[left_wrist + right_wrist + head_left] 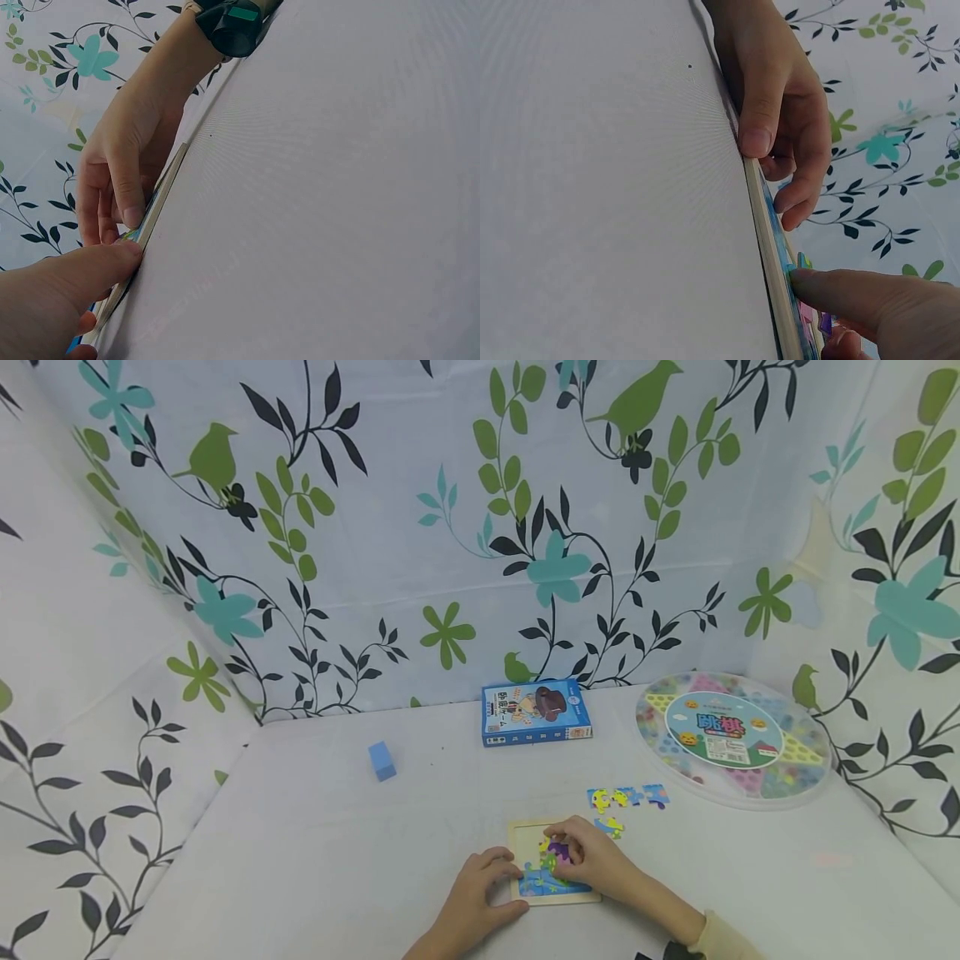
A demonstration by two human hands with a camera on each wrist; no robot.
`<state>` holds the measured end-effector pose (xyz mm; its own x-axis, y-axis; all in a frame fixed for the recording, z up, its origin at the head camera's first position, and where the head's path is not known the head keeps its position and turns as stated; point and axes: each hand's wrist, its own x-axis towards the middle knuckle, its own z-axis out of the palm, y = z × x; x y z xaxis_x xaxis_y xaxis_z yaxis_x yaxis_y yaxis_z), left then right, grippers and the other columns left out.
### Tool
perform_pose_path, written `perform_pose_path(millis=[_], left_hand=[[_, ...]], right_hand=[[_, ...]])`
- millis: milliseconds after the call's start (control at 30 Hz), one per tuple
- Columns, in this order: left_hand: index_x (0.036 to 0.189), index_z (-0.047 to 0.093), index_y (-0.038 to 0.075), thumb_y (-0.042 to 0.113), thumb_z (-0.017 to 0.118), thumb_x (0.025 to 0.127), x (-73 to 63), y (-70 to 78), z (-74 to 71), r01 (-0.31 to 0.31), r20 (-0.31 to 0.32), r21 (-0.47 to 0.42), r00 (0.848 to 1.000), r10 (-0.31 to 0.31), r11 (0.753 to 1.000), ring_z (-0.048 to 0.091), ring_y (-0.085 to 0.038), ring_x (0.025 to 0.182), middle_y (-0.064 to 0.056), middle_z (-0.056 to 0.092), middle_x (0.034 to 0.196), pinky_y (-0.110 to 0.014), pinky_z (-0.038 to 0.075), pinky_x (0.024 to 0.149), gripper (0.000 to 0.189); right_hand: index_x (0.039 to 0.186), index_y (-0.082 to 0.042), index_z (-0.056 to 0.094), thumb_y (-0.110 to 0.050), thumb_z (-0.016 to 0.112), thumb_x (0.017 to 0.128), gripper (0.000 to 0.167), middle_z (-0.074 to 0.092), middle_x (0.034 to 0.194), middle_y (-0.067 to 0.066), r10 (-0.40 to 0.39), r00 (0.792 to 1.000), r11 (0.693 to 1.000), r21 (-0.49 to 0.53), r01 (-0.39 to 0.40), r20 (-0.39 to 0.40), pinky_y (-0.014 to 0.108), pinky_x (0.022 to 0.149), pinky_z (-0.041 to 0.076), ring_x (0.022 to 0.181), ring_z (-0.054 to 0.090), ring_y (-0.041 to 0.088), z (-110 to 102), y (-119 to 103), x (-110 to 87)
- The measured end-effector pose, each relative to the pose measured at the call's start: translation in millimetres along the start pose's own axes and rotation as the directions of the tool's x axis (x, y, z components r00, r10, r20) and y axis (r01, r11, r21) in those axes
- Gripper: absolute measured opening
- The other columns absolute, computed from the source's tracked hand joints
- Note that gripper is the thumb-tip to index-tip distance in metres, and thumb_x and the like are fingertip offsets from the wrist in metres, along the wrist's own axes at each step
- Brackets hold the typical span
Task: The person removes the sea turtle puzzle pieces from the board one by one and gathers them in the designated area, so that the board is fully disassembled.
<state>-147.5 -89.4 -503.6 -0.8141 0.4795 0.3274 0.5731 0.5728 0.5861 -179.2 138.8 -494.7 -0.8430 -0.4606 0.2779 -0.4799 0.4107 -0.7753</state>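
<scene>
A shallow wooden puzzle frame (pixel 562 900) lies near the front of the table, with joined blue pieces (pixel 534 884) along its lower part. My left hand (pixel 472 903) grips the frame's lower left corner, thumb at the front rim and fingers at the left side. Over the frame's right half, my right hand (pixel 597 862) pinches a colourful jigsaw piece (pixel 551 862) with green on it; the fingers hide part of it. A purple and pink patch (pixel 559 850) shows beside these fingers. In the right wrist view a green piece (pixel 804 260) stands tilted by the right thumb (pixel 817 283).
Several loose jigsaw pieces (pixel 628 796) lie behind the right hand, with a yellow and blue one (pixel 609 827) nearer. Farther back are a blue picture box (pixel 536 714), a round game box (pixel 798 752) at right and a blue block (pixel 382 762) at left.
</scene>
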Motion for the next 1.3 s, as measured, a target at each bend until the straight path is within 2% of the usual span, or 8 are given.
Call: perform_pose_path(millis=[367, 567, 767, 1067, 1300], left_hand=[[0.097, 0.062, 0.019, 0.041, 0.067, 0.076, 0.8, 1.1, -0.9, 0.016, 0.013, 0.005, 1.0, -0.016, 1.0, 0.044, -0.012, 0.092, 0.001, 0.052, 0.112, -0.032, 0.04, 0.079, 0.031], [0.096, 0.062, 0.019, 0.042, 0.067, 0.075, 0.8, 0.8, -1.0, 0.027, 0.019, 0.001, 0.999, -0.027, 1.0, 0.044, -0.012, 0.093, 0.002, 0.052, 0.113, -0.032, 0.04, 0.08, 0.031], [0.096, 0.062, 0.019, 0.041, 0.067, 0.075, 0.4, -0.5, 0.2, 0.012, 0.009, 0.002, 1.0, -0.012, 1.0, 0.044, -0.012, 0.092, 0.002, 0.052, 0.112, -0.032, 0.04, 0.079, 0.031], [0.097, 0.062, 0.02, 0.042, 0.066, 0.076, 0.1, -1.2, 0.5, 0.019, 0.017, -0.001, 1.0, -0.019, 1.0, 0.044, -0.012, 0.093, 0.002, 0.051, 0.113, -0.032, 0.04, 0.08, 0.031], [0.097, 0.062, 0.021, 0.043, 0.066, 0.076, 0.0, -0.5, 0.0, 0.036, 0.029, 0.004, 0.999, -0.036, 0.999, 0.043, -0.011, 0.093, 0.004, 0.051, 0.113, -0.032, 0.04, 0.08, 0.031]], right_hand=[[0.11, -0.001, 0.058, -0.012, 0.074, 0.072, 0.043, 0.051, 0.089, -0.001, -0.025, 1.0, 1.0, 0.003, 0.025, -0.005, 0.019, 0.049, 0.036, 0.055, 0.037, 0.001, 0.0, 1.9, -0.5], [0.112, 0.0, 0.058, -0.013, 0.072, 0.074, 0.043, 0.051, 0.087, -0.002, 0.001, 1.0, 1.0, -0.014, -0.001, 0.017, 0.019, 0.049, 0.036, 0.056, 0.038, 0.002, -2.3, 2.0, 0.2], [0.113, 0.0, 0.058, -0.014, 0.071, 0.076, 0.041, 0.052, 0.085, -0.004, 0.052, 0.998, 0.998, -0.022, -0.051, 0.026, 0.02, 0.05, 0.037, 0.059, 0.042, 0.005, -5.8, 0.8, 0.4], [0.113, 0.003, 0.058, -0.013, 0.072, 0.075, 0.043, 0.055, 0.087, -0.003, 0.012, 1.0, 1.0, -0.008, -0.012, -0.014, 0.02, 0.05, 0.04, 0.06, 0.044, 0.004, -4.7, 4.6, 0.1], [0.113, 0.001, 0.058, -0.019, 0.072, 0.076, 0.044, 0.056, 0.09, -0.002, 0.042, 0.999, 0.999, 0.024, -0.042, -0.01, 0.02, 0.051, 0.04, 0.061, 0.046, 0.006, -7.4, 0.9, -0.3]])
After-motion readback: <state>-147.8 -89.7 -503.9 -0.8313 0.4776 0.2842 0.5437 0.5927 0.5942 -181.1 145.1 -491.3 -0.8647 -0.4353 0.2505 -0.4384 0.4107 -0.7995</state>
